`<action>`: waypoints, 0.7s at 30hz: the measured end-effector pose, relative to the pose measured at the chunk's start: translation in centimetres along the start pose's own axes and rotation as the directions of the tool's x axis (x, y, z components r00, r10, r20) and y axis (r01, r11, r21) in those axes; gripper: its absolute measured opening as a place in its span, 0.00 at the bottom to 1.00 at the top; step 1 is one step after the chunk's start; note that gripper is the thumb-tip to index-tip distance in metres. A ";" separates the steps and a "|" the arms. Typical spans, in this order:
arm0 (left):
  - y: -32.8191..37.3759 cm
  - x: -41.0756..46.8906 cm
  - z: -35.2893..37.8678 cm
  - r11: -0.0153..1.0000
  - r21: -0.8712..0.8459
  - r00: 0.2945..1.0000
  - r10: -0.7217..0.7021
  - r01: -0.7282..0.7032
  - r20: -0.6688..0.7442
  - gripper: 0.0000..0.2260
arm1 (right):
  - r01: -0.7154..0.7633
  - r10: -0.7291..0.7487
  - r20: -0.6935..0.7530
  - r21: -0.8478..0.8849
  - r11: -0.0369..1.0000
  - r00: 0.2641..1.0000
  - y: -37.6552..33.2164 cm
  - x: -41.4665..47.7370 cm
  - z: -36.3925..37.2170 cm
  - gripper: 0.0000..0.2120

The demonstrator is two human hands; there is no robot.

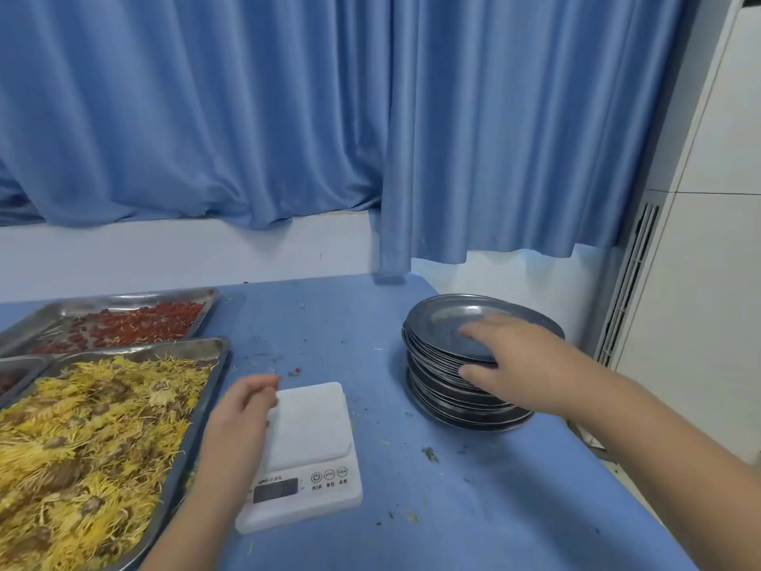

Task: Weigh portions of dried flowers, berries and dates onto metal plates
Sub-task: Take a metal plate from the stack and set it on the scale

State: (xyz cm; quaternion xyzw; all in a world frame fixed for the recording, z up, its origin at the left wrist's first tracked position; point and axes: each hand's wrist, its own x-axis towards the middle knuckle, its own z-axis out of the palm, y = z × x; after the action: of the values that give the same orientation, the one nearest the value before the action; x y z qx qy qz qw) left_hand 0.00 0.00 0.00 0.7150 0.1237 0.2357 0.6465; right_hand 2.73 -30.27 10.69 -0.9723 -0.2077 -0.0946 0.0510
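Fingers (473, 332) on tilted top plate (444, 319) — stack (453, 389) upright

white scale (306, 455), button labels and brand mark (too blurred to read), display blank

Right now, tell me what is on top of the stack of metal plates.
Only the right hand: its fingers lie across the top plate of the stack of metal plates, thumb at its near rim. The visible plate surface is bare; the part under the hand is hidden.
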 end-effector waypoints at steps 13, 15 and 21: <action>-4.3 0.2 -1.4 0.993 0.075 0.992 -0.081 0.088 -0.094 0.05 | -0.016 -0.088 -0.313 -0.316 0.949 0.946 0.2 1.3 1.4 0.07; -4.2 0.2 -1.5 0.991 0.028 0.988 -0.126 0.129 -0.084 0.06 | -0.023 -0.115 -0.419 -0.310 0.950 0.901 0.1 1.4 0.8 0.03; -4.1 0.5 -1.8 0.989 -0.036 0.984 -0.146 0.143 -0.104 0.08 | 0.169 -0.321 -0.708 -0.278 0.945 0.629 -3.2 1.8 0.7 0.04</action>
State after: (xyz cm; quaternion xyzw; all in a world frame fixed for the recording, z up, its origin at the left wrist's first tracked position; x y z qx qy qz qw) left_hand 0.06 2.38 -3.86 0.6814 0.2063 0.2277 0.6643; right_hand 3.14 -26.54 10.56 -0.8107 -0.2897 -0.5080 0.0273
